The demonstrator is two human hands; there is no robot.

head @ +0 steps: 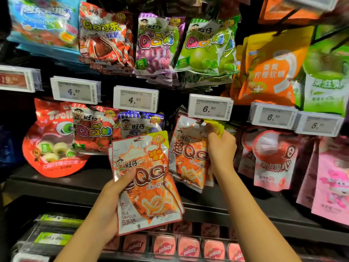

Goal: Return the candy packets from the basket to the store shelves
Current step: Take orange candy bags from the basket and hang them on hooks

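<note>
Black shelf (62,183) under hanging candy packets (156,44); lower tier holds pink tins (188,247) in row.

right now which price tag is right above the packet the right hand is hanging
The price tag reading 6.50, leftmost of the two 6.50 tags, sits directly over the peg where the right hand holds the cola packet.

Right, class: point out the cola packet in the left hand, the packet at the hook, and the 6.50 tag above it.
Held cola packet (145,178): head view, printed front.
Hook packet (190,159): head view, front.
6.50 tag (210,108): head view, display face.
</note>
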